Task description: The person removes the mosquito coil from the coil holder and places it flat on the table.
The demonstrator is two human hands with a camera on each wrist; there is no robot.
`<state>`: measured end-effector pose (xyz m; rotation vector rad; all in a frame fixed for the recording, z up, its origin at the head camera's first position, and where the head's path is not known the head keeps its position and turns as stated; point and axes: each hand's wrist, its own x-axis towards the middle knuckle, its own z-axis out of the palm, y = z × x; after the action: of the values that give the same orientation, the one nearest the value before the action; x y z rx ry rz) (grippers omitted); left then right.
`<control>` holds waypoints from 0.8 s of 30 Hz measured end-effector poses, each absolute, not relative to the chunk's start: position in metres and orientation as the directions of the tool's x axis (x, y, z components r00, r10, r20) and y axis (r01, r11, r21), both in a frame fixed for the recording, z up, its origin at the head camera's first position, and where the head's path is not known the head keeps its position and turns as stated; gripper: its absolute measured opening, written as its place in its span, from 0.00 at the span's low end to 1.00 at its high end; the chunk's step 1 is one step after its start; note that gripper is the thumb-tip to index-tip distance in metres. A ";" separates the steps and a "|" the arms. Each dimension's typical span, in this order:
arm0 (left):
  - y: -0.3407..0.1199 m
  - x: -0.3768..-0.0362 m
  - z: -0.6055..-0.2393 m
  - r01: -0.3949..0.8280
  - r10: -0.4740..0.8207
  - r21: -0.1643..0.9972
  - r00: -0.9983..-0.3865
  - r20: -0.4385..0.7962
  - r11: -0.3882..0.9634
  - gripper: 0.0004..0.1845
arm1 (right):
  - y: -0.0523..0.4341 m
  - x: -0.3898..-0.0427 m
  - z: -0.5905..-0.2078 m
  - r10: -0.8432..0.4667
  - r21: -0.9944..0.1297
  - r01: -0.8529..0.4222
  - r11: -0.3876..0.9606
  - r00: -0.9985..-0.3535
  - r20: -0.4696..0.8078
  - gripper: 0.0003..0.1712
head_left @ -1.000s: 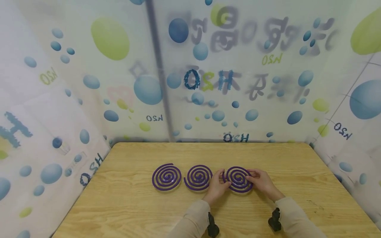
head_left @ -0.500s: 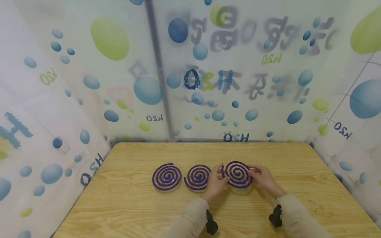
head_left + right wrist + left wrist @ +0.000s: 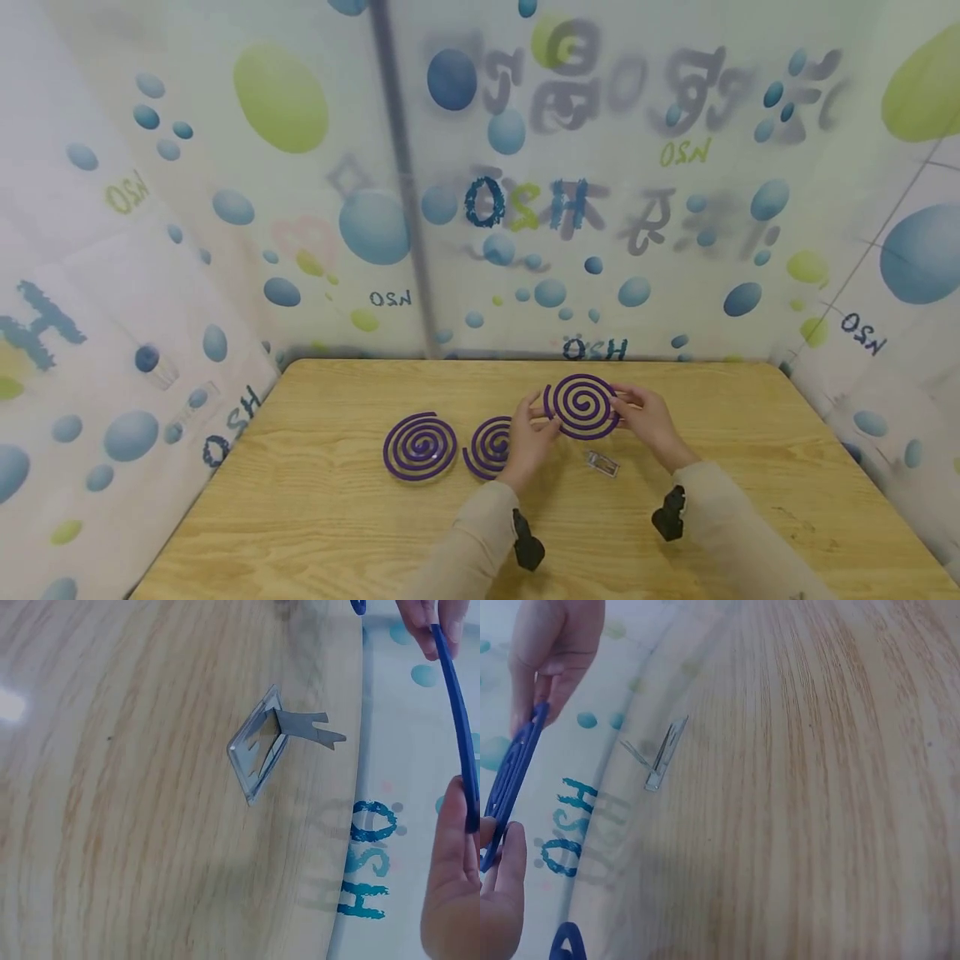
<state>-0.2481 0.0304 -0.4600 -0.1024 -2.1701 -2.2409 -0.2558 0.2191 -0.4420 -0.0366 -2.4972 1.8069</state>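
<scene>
A light wooden table (image 3: 315, 517) with visible grain carries everything. Two purple spiral coils lie flat on it: the larger coil (image 3: 420, 446) at about nine o'clock from the table's middle, the smaller coil (image 3: 489, 447) just beside it on its three o'clock side. A small metal stand (image 3: 602, 463) rests at four o'clock from that smaller coil.

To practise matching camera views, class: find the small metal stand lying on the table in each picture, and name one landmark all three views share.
Head view: the metal stand lies on the wooden table, just below the lifted purple coil.
Left wrist view: stand upper left, near the table edge.
Right wrist view: stand centre, upper half.
Shared landmark: the lifted coil held by both hands.
</scene>
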 end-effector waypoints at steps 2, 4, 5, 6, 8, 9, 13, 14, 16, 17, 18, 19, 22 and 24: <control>0.030 -0.250 -0.463 0.059 0.019 0.998 -0.998 0.060 -0.036 0.30 | 0.217 -0.259 -0.442 0.066 -0.954 -0.024 0.300 -0.997 0.045 0.20; 0.030 -0.252 -0.466 0.054 0.010 0.998 -0.998 0.054 -0.025 0.29 | 0.214 -0.262 -0.443 0.076 -0.955 -0.033 0.296 -0.995 0.058 0.20; 0.030 -0.253 -0.467 0.055 0.007 0.998 -0.998 0.055 -0.021 0.29 | 0.214 -0.263 -0.444 0.080 -0.955 -0.040 0.295 -0.995 0.066 0.19; 0.030 -0.255 -0.468 0.058 0.003 0.998 -0.998 0.058 -0.014 0.28 | 0.213 -0.264 -0.445 0.085 -0.955 -0.048 0.294 -0.993 0.076 0.19; 0.030 -0.257 -0.470 0.067 -0.007 0.997 -0.998 0.067 0.023 0.27 | 0.212 -0.266 -0.446 0.094 -0.953 -0.054 0.298 -0.992 0.085 0.19; 0.030 -0.259 -0.470 0.072 -0.013 0.997 -0.997 0.072 0.039 0.27 | 0.211 -0.267 -0.447 0.098 -0.954 -0.055 0.296 -0.991 0.087 0.19; 0.032 -0.264 -0.470 0.076 -0.048 0.991 -0.996 0.081 0.109 0.26 | 0.210 -0.272 -0.451 0.103 -0.954 -0.044 0.297 -0.992 0.078 0.19; 0.033 -0.265 -0.469 0.073 -0.056 0.991 -0.995 0.080 0.115 0.26 | 0.210 -0.273 -0.452 0.104 -0.952 -0.038 0.303 -0.992 0.073 0.19; 0.034 -0.267 -0.469 0.076 -0.071 0.990 -0.994 0.085 0.122 0.25 | 0.210 -0.276 -0.455 0.111 -0.949 -0.025 0.313 -0.992 0.063 0.18; 0.035 -0.268 -0.469 0.084 -0.075 0.988 -0.993 0.093 0.127 0.25 | 0.210 -0.277 -0.456 0.118 -0.947 -0.018 0.322 -0.991 0.059 0.18; 0.036 -0.268 -0.468 0.093 -0.078 0.987 -0.992 0.104 0.132 0.24 | 0.210 -0.278 -0.458 0.120 -0.944 -0.016 0.329 -0.991 0.059 0.18; 0.037 -0.268 -0.468 0.102 -0.080 0.985 -0.990 0.114 0.140 0.24 | 0.210 -0.278 -0.459 0.124 -0.941 -0.015 0.338 -0.990 0.060 0.18; 0.040 -0.271 -0.470 0.133 -0.091 0.976 -0.984 0.150 0.173 0.23 | 0.211 -0.280 -0.463 0.133 -0.931 -0.010 0.364 -0.989 0.063 0.16; 0.042 -0.272 -0.471 0.147 -0.096 0.969 -0.981 0.169 0.197 0.23 | 0.212 -0.281 -0.466 0.138 -0.929 -0.008 0.371 -0.988 0.064 0.15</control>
<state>-0.2718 0.0417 -0.4712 -0.0491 -2.2741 -1.8766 -0.2813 0.2122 -0.4657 -0.1181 -2.4906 1.6879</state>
